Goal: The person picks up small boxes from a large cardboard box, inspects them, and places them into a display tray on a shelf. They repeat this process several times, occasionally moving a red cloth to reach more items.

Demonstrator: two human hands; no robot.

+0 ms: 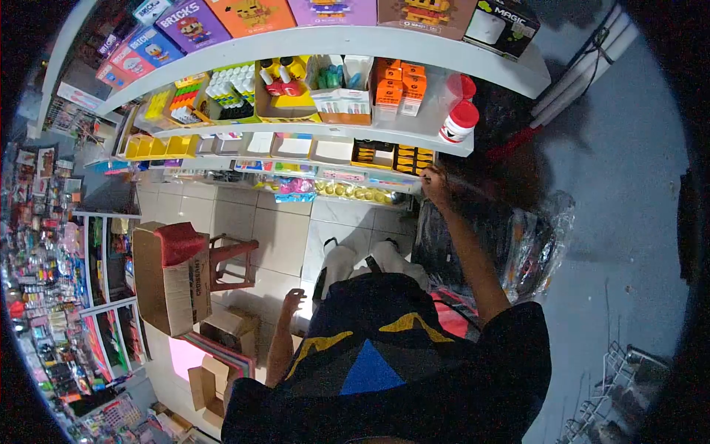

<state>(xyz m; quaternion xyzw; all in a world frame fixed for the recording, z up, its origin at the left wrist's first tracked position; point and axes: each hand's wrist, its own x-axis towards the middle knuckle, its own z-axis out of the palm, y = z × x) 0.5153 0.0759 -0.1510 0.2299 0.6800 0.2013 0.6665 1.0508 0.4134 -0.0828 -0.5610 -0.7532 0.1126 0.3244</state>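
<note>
My right hand [435,185] is at the right end of a lower shelf, touching its edge beside a black and yellow box [414,159] of small yellow items. Its fingers are bent together; whatever they may hold is too small to make out. To the left of that box are white open trays [331,151]. My left hand [294,300] hangs low over the tiled floor, near my left leg, with its fingers curled loosely and nothing visible in them. On the shelf above stand orange boxes [400,87] and a red and white tub [460,122].
Brick toy boxes [194,26] line the top shelf. A cardboard carton [166,288] with a red cloth rests beside a reddish stool [235,259]. More cartons lie lower left. A plastic-wrapped dark bundle [473,237] stands under my right arm, near the blue-grey wall [621,200].
</note>
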